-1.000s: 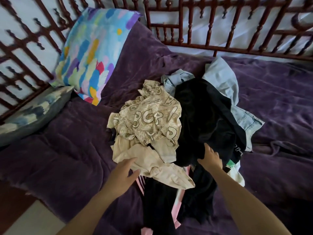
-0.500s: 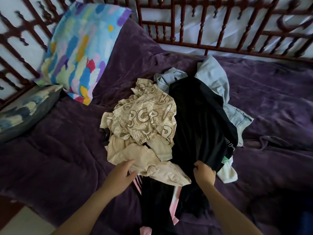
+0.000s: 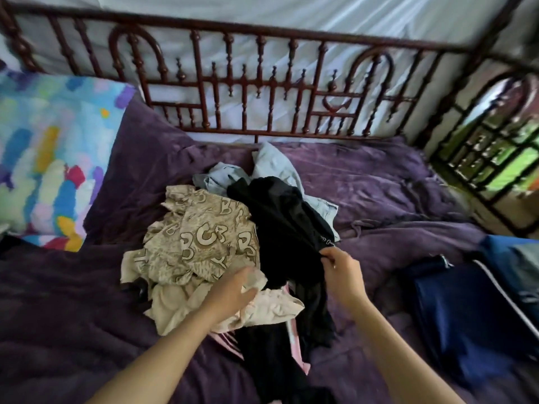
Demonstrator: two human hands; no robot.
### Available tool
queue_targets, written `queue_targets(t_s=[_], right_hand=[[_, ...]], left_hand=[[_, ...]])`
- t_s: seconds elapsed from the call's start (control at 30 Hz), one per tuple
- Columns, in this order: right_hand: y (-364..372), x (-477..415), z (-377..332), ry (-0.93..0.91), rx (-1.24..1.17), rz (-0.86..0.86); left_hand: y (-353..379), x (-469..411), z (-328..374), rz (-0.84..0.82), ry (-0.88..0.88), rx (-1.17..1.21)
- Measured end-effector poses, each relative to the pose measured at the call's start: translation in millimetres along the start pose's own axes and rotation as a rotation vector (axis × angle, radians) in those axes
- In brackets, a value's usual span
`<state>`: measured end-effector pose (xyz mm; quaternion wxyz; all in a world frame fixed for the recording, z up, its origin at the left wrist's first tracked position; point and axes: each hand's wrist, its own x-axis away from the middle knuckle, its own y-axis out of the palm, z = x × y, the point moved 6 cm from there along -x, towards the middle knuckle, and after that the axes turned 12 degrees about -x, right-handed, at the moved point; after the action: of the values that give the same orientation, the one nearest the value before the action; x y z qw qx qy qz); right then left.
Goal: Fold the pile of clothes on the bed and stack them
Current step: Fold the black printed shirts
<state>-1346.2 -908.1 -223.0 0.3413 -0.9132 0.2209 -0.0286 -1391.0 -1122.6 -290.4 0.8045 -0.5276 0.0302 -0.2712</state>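
Right hand (image 3: 341,275) is pinching the black garment (image 3: 285,228) in the pile (image 3: 239,217) lying mid-bed on the purple cover (image 3: 393,185), and left hand (image 3: 233,291) is resting loose-fingered on the beige printed garment (image 3: 204,240); risk: lifting may be dragging tangled neighbours along and scattering the pile.
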Motion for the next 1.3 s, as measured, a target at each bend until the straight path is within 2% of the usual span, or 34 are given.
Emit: queue_targets(t_s=[0.17, 0.37, 0.53, 0.67, 0.87, 0.93, 1.03, 1.1, 1.2, 1.3], right_hand=[[-42, 66, -96, -0.142, -0.207, 0.183], [-96, 125, -200, -0.261, -0.439, 0.270], [-118, 153, -252, -0.323, -0.589, 0.321], [-124, 160, -275, -0.328, -0.680, 0.344], [-134, 160, -308, -0.387, -0.745, 0.385], [-136, 156, -322, -0.418, -0.798, 0.388], [-131, 147, -335, -0.440, -0.876, 0.338], [-126, 140, -338, -0.451, -0.896, 0.306], [-127, 130, -331, -0.428, -0.939, 0.295], [-140, 116, -313, -0.390, -0.982, 0.335]], left_hand=[[-44, 36, 0, 0.054, 0.222, 0.038], [-80, 74, 31, 0.122, 0.421, 0.000], [-100, 101, 57, 0.205, 0.567, -0.003], [-106, 112, 55, 0.168, 0.585, 0.177], [-157, 135, 37, 0.289, 0.576, 0.268], [-163, 139, 30, 0.201, 0.601, 0.318], [-145, 139, 22, -0.069, 0.607, 0.337], [-130, 137, 17, -0.166, 0.575, 0.378], [-126, 126, 3, -0.086, 0.501, 0.372], [-153, 114, -22, 0.105, 0.416, 0.458]])
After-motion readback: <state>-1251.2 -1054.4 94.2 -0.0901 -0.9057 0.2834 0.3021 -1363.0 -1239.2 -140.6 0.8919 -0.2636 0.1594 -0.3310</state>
